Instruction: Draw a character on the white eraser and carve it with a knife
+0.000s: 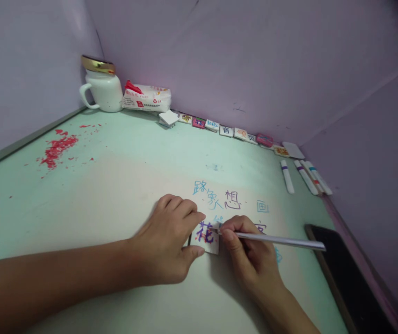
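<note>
A small white square block [211, 247] lies on the table, marked with a purple character and red specks. My left hand [171, 236] grips it from the left, thumb at the near edge and fingers at the far edge. Between the closed fingers of my right hand [250, 255] is a slim silver pen-shaped tool [278, 239]. Its dark tip meets the right part of the block's face, by the purple strokes; I cannot make out the exact tip shape. Several blue and purple characters [232, 200] are written on the tabletop just beyond my hands.
Red shavings [58, 148] are scattered at left. A white lidded mug [104, 90], a tissue pack [147, 98] and a row of small marked blocks [226, 131] line the wall. Capped markers [287, 176] lie at right, near a dark phone-like slab [344, 273].
</note>
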{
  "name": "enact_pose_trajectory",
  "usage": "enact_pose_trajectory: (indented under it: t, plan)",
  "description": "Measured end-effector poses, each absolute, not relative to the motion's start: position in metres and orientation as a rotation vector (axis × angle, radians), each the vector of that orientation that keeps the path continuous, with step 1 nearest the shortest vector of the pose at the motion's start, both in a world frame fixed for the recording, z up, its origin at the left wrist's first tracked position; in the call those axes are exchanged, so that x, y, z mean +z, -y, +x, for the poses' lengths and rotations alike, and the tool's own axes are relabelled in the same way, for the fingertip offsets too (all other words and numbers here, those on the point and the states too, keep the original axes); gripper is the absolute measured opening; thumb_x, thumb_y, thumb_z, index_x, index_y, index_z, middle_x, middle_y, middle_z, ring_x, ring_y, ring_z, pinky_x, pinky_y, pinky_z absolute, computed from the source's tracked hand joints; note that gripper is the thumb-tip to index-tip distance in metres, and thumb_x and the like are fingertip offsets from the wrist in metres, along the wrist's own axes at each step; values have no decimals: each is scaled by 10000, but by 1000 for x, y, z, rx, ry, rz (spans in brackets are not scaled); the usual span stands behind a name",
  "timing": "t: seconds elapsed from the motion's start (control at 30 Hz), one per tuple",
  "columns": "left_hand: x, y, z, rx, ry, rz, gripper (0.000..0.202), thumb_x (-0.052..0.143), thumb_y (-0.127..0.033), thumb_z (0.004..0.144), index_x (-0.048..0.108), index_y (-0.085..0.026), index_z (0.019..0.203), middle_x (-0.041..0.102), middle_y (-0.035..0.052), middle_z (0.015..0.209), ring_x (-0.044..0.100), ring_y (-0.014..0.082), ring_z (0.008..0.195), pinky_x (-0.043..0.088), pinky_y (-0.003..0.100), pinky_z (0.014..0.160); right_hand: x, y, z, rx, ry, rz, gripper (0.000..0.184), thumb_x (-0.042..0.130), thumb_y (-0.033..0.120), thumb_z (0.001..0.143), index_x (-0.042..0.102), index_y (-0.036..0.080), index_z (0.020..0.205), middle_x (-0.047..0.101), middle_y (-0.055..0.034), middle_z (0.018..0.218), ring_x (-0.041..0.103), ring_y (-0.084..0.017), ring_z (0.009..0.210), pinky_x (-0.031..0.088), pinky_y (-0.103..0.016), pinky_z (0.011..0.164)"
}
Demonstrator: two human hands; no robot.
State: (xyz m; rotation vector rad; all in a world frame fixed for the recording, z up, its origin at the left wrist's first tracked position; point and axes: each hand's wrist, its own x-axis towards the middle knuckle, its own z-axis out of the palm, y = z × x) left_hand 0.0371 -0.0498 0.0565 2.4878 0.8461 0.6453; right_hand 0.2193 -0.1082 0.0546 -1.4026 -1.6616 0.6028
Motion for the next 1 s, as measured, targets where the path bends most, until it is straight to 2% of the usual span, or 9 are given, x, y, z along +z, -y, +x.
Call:
enact_pose_trajectory:
  t: [0.33, 1.0]
  plan:
    - [58, 50, 38, 643, -837, 2495, 281, 595, -231, 752, 576, -145, 1018, 554, 94, 975, 475, 253, 900, 344, 461, 864, 55, 106, 227, 552, 1827, -1356, 120, 452, 167, 906, 491, 216, 803, 497, 50, 668, 452, -81, 570, 355, -203, 527]
    - [58, 50, 37, 638, -846, 2494, 287, 565, -234, 762, 568, -158, 1038, 559, 101, 989, 475, 262, 904, 344, 482, 878, 57, 106, 227, 585, 1803, -1353, 124, 448, 182, 909, 516, 208, 809, 525, 26, 669, 461, -99, 561, 358, -228, 507]
